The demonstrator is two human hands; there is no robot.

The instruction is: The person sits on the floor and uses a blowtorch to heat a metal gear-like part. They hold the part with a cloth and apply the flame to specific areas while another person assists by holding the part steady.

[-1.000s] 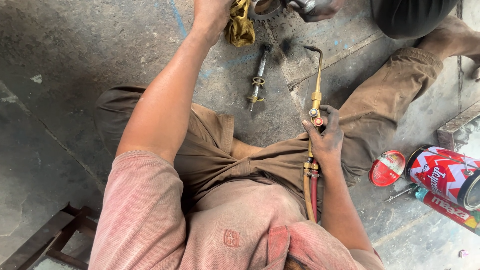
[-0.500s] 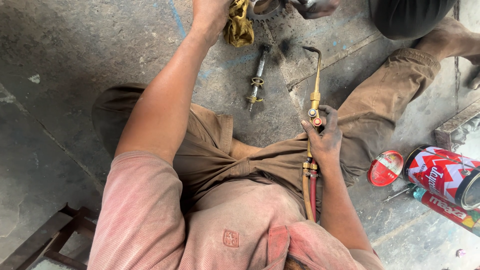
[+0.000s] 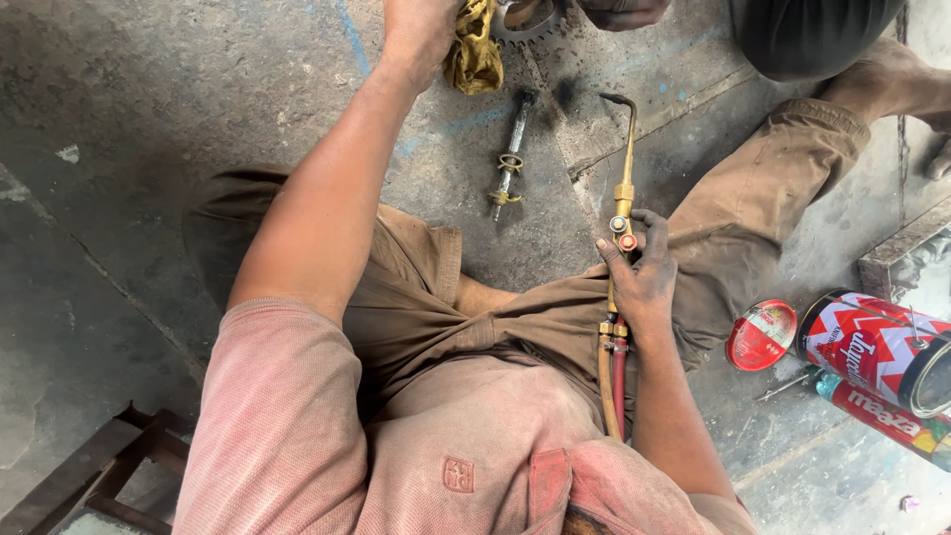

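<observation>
Right hand (image 3: 644, 277) grips brass torch (image 3: 622, 188); left hand (image 3: 421, 30) clutches yellow rag (image 3: 474, 54) on the concrete floor (image 3: 149, 119)

Rough floor-level metal workshop, prob. welding/repair.
Stained, cracked grey concrete floor (image 3: 149, 119); brass gas torch w/ red and tan hoses (image 3: 622, 188); grimy steel bolt w/ nuts (image 3: 509, 157); toothed metal sprocket (image 3: 523, 22); red-white tin cans (image 3: 872, 347) w/ red round lid (image 3: 761, 335); rusty steel frame (image 3: 89, 481).

metal bolt (image 3: 509, 159) on concrete floor (image 3: 149, 119), red lid (image 3: 760, 335), red-white can (image 3: 877, 349), metal frame (image 3: 89, 481)
</observation>
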